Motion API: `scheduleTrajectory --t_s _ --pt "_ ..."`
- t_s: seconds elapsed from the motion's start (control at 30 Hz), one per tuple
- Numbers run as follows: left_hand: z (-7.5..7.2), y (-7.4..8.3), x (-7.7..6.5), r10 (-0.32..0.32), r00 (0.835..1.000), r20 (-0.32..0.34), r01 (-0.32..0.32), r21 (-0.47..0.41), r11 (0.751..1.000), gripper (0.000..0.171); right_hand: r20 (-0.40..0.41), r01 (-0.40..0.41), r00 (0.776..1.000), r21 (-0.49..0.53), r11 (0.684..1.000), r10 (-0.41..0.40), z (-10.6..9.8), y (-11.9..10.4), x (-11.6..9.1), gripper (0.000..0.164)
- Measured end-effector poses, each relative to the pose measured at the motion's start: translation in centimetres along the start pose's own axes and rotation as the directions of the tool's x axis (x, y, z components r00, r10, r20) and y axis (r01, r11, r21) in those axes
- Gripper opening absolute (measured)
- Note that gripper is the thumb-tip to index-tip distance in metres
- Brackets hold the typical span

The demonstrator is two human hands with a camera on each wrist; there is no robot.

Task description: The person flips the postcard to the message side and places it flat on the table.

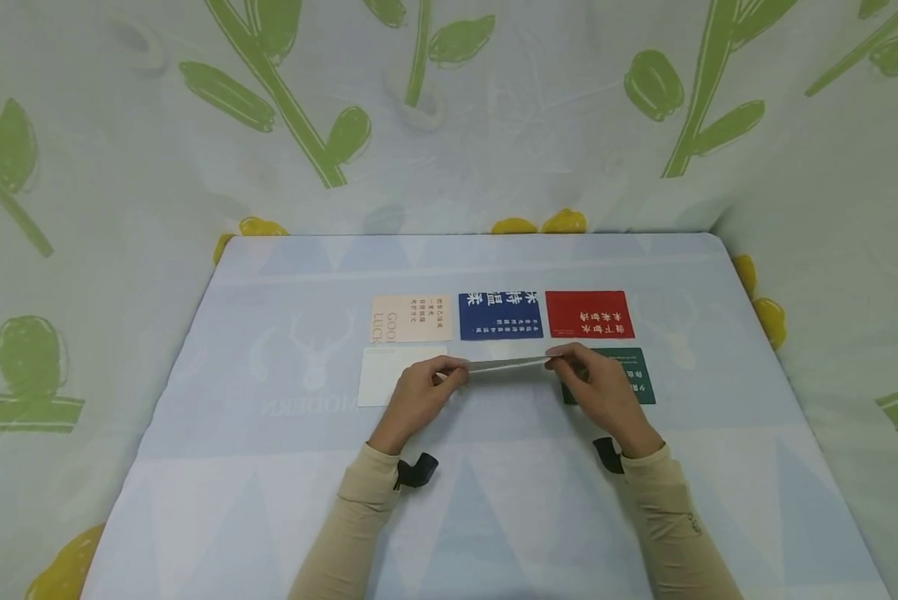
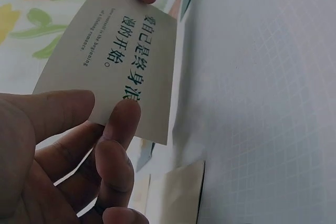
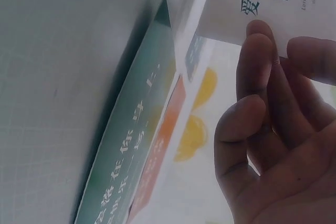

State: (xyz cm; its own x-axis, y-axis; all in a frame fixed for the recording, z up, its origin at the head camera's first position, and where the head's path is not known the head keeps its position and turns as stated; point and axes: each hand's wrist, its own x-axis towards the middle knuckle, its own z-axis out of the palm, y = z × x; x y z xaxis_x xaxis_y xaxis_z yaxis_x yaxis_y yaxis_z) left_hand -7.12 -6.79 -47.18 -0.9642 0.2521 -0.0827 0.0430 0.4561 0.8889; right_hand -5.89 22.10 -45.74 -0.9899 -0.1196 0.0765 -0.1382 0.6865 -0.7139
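Note:
A white card (image 2: 113, 45) printed with dark Chinese characters and small English lines is held between both hands, seen nearly edge-on in the head view. My left hand (image 1: 421, 396) pinches one end between thumb and fingers. At the other end, my right hand (image 1: 605, 393) pinches the card in the same way. Under the left hand lies a plain white card (image 1: 381, 375), partly covered. Beneath the right hand is a green card (image 1: 639, 375) with white writing, also partly hidden. The held card is above the gap between these two.
Behind the hands, a cream card (image 1: 411, 318), a blue card (image 1: 501, 317) and a red card (image 1: 587, 314) lie in a row on the pale patterned tablecloth (image 1: 479, 517). A leaf-patterned curtain (image 1: 539, 117) surrounds the table's back and sides.

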Motion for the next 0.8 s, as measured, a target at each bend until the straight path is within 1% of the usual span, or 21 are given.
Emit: scheduleTrajectory --t_s 0.13,0.4,0.6,0.8 --pt "0.00 -0.10 -0.04 0.002 1.000 0.002 -0.001 -0.012 1.000 0.024 0.000 0.000 1.000 0.010 1.000 0.000 -0.07 0.04 -0.04 0.020" --pt "0.09 -0.03 -0.15 -0.025 1.000 0.006 0.025 -0.023 0.999 0.024 0.028 -0.026 0.999 0.038 0.999 0.025 -0.36 -0.10 -0.25 0.025" --pt "-0.06 0.11 -0.25 -0.007 1.000 0.002 0.007 -0.022 1.000 0.026 0.037 -0.028 0.999 0.070 0.997 0.026 -0.52 0.05 -0.37 0.028" --pt "-0.15 0.22 -0.36 -0.009 1.000 -0.008 0.009 -0.014 1.000 0.027 0.018 -0.006 1.000 0.053 0.999 0.005 -0.61 0.33 -0.48 0.027"
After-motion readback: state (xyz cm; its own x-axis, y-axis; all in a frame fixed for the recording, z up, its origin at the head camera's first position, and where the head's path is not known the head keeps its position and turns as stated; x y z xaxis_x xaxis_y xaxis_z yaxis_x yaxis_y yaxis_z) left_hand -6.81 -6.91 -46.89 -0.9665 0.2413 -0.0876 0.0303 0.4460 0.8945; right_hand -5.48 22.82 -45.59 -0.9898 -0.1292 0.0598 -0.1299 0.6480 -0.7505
